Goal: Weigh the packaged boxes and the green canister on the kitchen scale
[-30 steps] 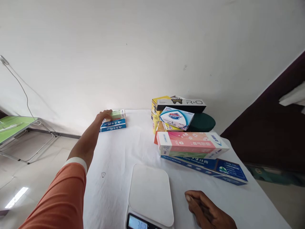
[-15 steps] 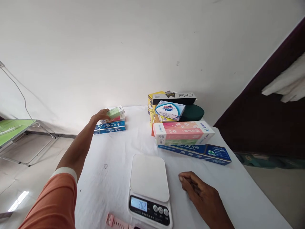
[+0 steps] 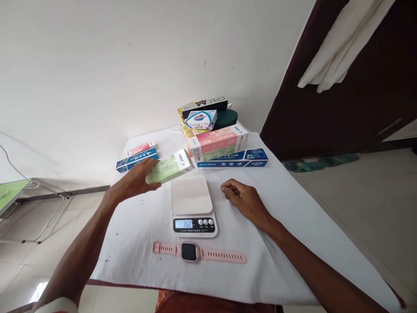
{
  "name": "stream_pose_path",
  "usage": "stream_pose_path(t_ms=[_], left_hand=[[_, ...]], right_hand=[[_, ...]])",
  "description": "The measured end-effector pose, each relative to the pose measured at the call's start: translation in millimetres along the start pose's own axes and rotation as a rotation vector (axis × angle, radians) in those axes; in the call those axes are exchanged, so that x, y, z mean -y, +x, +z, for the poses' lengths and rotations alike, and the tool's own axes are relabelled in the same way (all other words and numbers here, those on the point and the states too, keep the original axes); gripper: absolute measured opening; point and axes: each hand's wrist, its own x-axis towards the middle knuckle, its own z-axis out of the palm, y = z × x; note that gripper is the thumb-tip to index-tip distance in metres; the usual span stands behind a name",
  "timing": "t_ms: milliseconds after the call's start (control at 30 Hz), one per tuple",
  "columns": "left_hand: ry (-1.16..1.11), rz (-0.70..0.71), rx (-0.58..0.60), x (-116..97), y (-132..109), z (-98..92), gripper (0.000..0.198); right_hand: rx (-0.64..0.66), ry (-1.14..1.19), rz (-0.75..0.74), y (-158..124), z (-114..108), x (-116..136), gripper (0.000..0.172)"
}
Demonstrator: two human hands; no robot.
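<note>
My left hand (image 3: pixel 138 179) is closed around a green-and-white toothpaste box (image 3: pixel 169 166), holding it tilted above the left back corner of a white kitchen scale (image 3: pixel 191 196). The scale's display reads 362. On the cloth to the right of the scale rests my right hand (image 3: pixel 243 198), its fingers curled in a loose fist with nothing visible in them. A smartwatch with a pink strap (image 3: pixel 189 251) lies stretched out in front of the scale.
Blue boxes (image 3: pixel 137 159) and a pink box (image 3: pixel 142 148) lie at the back left. Behind the scale are a pink-and-green box (image 3: pixel 218 142), a blue toothpaste box (image 3: pixel 233 163), a white soap box (image 3: pixel 201 119), a black-and-white box (image 3: pixel 205 106) and a dark green object (image 3: pixel 226 118).
My left hand has lifted the green-and-white toothpaste box off the left pile and carried it right and nearer, to the scale. The view has shifted, bringing the whole watch in. My right hand stays beside the scale.
</note>
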Motion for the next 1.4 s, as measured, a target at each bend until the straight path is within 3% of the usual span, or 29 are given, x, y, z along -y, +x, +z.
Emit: stream_pose_path(t_ms=[100,200,300,433,567,633,733,800,900,967,1400], left_hand=[[0.006,0.066,0.132,-39,-3,14.8,0.057],[0.067,0.071,0.203,-62,1,25.5,0.060],[0.088,0.060,0.250,-71,5,36.0,0.060],[0.056,0.103,0.233,-66,7,47.0,0.060],[-0.204,0.147,0.061,-45,4,52.0,0.080],[-0.397,0.093,-0.163,-31,-1,59.3,0.069],[-0.547,-0.111,-0.556,-9,-13,84.2,0.045],[-0.548,-0.252,-0.701,3,-22,106.4,0.045],[-0.532,-0.378,-0.717,16,-33,132.4,0.046],[-0.513,-0.409,-0.694,21,-36,139.1,0.045],[-0.470,-0.408,-0.657,21,-37,131.9,0.042]], right_hand=[[-0.002,0.010,-0.024,-2,1,1,0.028],[-0.012,0.023,-0.048,-4,1,2,0.027],[-0.012,0.041,-0.061,-4,2,1,0.027],[-0.014,0.073,-0.036,-2,1,-1,0.028],[-0.005,0.069,-0.019,-2,0,-1,0.028],[-0.003,0.059,-0.016,-3,0,0,0.028],[-0.004,0.044,-0.008,-4,1,0,0.028],[-0.008,0.036,-0.007,-5,1,0,0.027],[-0.008,0.024,-0.007,-7,2,1,0.027],[0.000,0.021,-0.006,-8,2,2,0.028],[0.012,0.072,0.000,-17,-10,-1,0.031]])
